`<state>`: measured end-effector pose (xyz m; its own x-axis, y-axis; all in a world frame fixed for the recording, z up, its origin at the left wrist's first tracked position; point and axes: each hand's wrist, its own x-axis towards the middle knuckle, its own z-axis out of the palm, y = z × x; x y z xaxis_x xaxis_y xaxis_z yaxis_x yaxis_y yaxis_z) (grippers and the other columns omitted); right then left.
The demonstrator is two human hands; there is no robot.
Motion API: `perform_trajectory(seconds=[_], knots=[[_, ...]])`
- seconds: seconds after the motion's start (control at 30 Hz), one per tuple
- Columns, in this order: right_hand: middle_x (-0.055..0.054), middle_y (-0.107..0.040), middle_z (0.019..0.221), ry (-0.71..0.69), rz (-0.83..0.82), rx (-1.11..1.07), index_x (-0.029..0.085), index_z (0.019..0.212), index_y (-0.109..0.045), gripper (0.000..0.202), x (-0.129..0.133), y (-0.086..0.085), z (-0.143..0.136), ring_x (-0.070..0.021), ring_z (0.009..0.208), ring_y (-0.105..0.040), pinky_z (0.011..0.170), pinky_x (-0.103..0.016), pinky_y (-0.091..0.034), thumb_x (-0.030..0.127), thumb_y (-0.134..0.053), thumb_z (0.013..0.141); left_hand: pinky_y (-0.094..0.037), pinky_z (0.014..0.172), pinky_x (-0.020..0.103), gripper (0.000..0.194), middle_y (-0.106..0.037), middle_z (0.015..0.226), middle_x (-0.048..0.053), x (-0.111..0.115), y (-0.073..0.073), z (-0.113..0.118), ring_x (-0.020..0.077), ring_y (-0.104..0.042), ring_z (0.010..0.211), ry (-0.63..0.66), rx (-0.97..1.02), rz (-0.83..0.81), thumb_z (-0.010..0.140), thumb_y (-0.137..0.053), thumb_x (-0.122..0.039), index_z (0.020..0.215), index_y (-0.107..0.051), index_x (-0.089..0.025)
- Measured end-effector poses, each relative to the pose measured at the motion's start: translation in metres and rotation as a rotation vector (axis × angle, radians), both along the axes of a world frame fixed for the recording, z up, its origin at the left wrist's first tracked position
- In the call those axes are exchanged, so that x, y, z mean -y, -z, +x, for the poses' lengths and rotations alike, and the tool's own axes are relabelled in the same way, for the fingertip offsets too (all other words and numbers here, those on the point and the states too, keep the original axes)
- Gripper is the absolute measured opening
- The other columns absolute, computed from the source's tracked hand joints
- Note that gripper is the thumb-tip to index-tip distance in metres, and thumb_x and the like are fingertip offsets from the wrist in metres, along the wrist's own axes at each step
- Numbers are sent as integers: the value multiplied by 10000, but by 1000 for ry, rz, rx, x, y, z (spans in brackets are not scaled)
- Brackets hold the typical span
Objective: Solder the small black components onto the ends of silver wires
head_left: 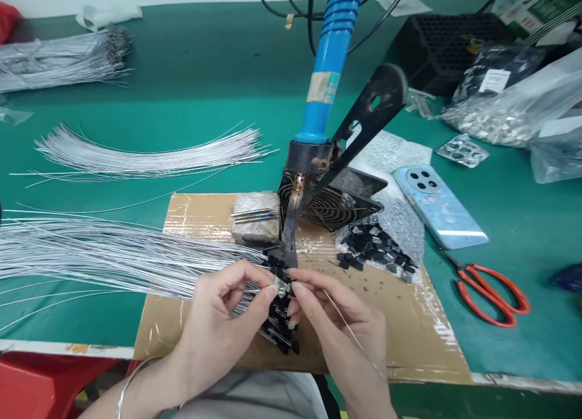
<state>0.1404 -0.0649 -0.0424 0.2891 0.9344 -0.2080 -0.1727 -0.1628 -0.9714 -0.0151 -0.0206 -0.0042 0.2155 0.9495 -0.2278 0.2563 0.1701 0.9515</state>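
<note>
My left hand [222, 316] is closed, thumb and forefinger pinching a small pale piece [280, 287]. Right against it, my right hand [339, 322] pinches a tiny dark piece between thumb and forefinger; the fingertips hide most of it. A thin white wire [348, 328] runs back across the right palm. Under both hands lie black-ended wires [278, 322], part of a long bundle of white wires [113, 258] reaching in from the left. Just above the fingertips comes down the metal nozzle [290, 231] of a blue-handled hot-air tool [325, 85] in a black stand.
Cardboard [391, 334] covers the work spot. Small black pieces [377, 249] lie on bubble wrap, near a blue phone [441, 207] and red-handled scissors [493, 294]. Metal tips rest on a whitish block [256, 228]. Another wire bundle [154, 161] lies farther back. Bags [509, 113] stand at right.
</note>
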Motion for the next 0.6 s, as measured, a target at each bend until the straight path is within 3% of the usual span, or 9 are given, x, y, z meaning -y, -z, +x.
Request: perform_trajectory(seconds=[0.13,0.6], knots=[[1,-745,716,-9,0,-3,279,901,-851,68,0,-1,2,-105,574,-680,540,-155,-584,275,-786,917,-497,623,252,144,-768,824,64,0,3,-2,167,-671,733,22,-30,1,911,-642,-229,801,-710,-167],[20,-701,761,-63,57,62,348,983,-862,169,2,-5,2,-88,605,-643,556,-166,-544,234,-741,950,-496,652,218,139,-770,828,27,-2,-2,0,131,-670,736,46,22,8,910,-645,-160,785,-704,-175]])
